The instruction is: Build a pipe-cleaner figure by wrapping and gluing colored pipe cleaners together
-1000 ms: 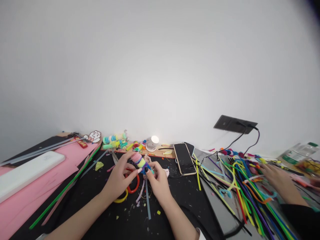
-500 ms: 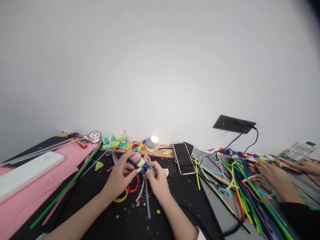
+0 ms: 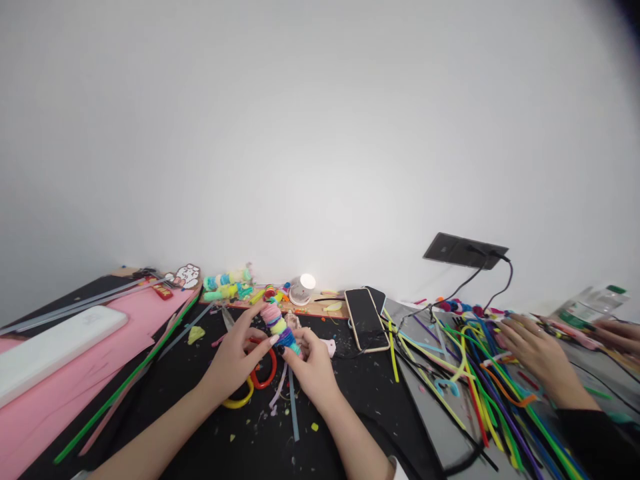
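Both hands hold a fuzzy striped pipe-cleaner roll [image 3: 278,325] in pink, yellow, purple and blue, above the black mat [image 3: 190,413]. Fingers and thumb of my left hand [image 3: 237,360] close on its left side. My right hand [image 3: 315,367] grips the lower right end, thumb on the blue part. Beneath the hands lie scissors with red and yellow handles [image 3: 265,385], partly covered by my left hand. A pale glue stick [image 3: 294,407] and a light purple stem [image 3: 279,390] lie just below the roll.
Behind stand similar striped rolls [image 3: 227,279] and a small lit lamp [image 3: 303,290]. A phone [image 3: 367,320] lies to the right, near a heap of pipe cleaners [image 3: 500,393] and a co-worker's hand [image 3: 537,357]. Pink sheets [image 3: 120,347] and a white box [image 3: 60,347] lie left.
The roll has turned more upright between my hands, and more of its stripes show. The co-worker's near hand has shifted slightly to the left.
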`<state>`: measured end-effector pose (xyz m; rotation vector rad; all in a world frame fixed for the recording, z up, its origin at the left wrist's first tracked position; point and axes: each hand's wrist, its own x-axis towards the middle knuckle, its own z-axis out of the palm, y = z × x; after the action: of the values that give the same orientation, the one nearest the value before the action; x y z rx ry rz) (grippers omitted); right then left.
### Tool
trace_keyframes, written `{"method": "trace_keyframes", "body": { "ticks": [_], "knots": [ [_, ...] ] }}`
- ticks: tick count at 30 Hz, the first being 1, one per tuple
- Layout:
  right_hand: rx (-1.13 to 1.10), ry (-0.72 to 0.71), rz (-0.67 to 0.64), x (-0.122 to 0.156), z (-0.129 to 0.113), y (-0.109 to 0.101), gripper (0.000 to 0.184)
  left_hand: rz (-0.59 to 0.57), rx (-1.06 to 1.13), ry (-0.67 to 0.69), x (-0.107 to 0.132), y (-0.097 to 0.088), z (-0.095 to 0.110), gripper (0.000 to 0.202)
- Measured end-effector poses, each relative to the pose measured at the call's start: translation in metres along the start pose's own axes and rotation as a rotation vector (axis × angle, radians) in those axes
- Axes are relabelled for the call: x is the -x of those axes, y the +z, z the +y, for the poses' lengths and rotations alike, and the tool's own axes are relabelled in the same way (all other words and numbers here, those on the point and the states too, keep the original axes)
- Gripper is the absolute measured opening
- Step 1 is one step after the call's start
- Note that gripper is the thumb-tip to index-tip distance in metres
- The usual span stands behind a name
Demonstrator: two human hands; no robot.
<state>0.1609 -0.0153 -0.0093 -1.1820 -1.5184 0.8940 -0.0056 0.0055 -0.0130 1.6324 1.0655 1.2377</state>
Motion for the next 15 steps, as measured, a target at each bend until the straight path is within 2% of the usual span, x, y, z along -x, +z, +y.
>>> {"method": "trace_keyframes", "body": {
  "ticks": [5,11,15],
  "knots": [
    [-0.032,0.01,0.009,0.001,0.001,0.0,0.014,0.0,0.021,0.001,-0.001,-0.003,0.006,0.053],
    [-0.112,0.047,0.094,-0.002,0.005,0.0,0.015,0.217,0.05,-0.061,-0.004,-0.007,0.006,0.038],
    [-0.044,0.028,0.158,-0.001,0.009,-0.001,0.017,0.281,0.025,-0.098,-0.007,-0.012,-0.002,0.028]
  ]
}}
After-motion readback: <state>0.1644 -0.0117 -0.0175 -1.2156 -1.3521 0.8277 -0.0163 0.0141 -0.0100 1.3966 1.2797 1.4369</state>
